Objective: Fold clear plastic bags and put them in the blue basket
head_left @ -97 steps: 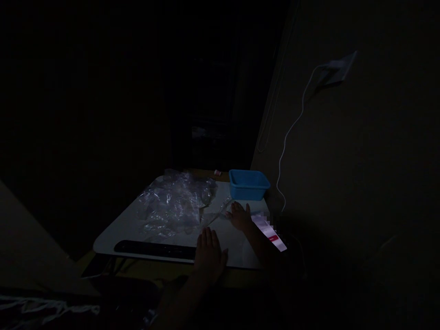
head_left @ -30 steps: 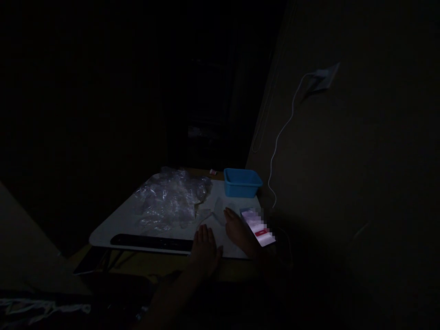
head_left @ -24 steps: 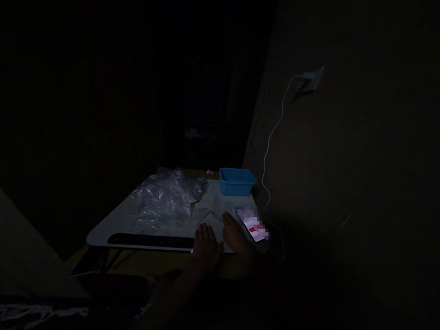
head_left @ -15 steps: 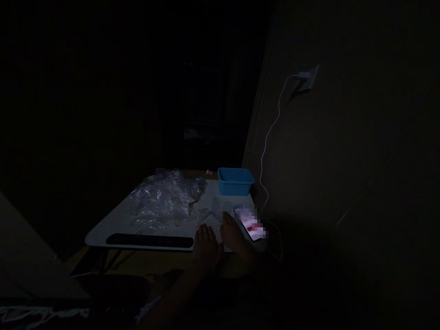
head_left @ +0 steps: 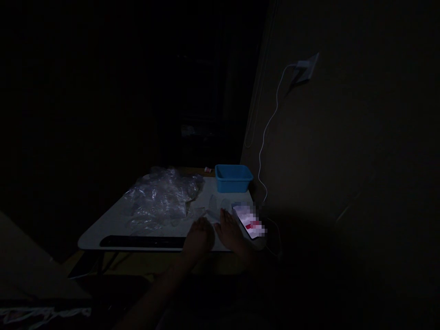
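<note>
The scene is shown in very dim light. The left hand (head_left: pixel 199 234) is laid at the near edge of the white surface (head_left: pixel 110 224). It is blurred, and whether its grip is apart or together cannot be told. The right hand (head_left: pixel 229 229) is rested flat just beside it, its grip spread apart and clamped on nothing, the fingers pointed away from the person. A lit phone (head_left: pixel 248 221) is seen just right of that hand, at the right edge of the surface; whether the two touch cannot be told. A small clear plastic piece (head_left: pixel 211 211) is seen just ahead of both hands. Farther left, a heap of crumpled clear plastic (head_left: pixel 161 197) is spread out. A blue tub (head_left: pixel 233 178) is set at the far right corner, and a dark bar (head_left: pixel 142 241) is laid along the near edge. A white cable (head_left: pixel 266 133) is hung from a wall socket (head_left: pixel 307 68).
</note>
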`<state>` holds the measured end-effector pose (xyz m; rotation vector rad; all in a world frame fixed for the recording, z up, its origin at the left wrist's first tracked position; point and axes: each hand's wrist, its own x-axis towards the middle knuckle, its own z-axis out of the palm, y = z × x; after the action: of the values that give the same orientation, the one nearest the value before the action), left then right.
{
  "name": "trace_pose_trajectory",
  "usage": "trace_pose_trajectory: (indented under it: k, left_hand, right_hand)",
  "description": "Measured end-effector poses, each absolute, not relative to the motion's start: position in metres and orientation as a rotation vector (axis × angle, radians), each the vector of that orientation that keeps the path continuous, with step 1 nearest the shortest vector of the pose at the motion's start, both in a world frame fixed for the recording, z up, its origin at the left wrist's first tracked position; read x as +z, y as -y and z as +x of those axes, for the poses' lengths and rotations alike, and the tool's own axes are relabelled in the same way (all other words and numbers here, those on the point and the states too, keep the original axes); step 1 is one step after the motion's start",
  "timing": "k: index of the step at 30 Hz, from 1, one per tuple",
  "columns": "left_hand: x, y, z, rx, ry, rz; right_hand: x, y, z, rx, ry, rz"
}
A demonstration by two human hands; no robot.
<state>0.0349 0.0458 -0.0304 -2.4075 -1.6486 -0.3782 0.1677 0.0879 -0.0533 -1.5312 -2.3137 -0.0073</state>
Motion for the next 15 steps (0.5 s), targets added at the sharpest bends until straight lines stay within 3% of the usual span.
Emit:
trace_pose_trajectory:
  k: [5, 15]
  left_hand:
    - [-0.037, -0.076, 0.032, -0.501, 1.407, -2.605]
    - [-0.047, -0.106, 0.025, -0.201, 1.703, -2.44]
  right_hand:
    - [-0.053, -0.089, 0.168, 0.012, 2.309, -1.51]
    - [-0.055, -0.088, 0.168, -0.057, 2.281, -1.478]
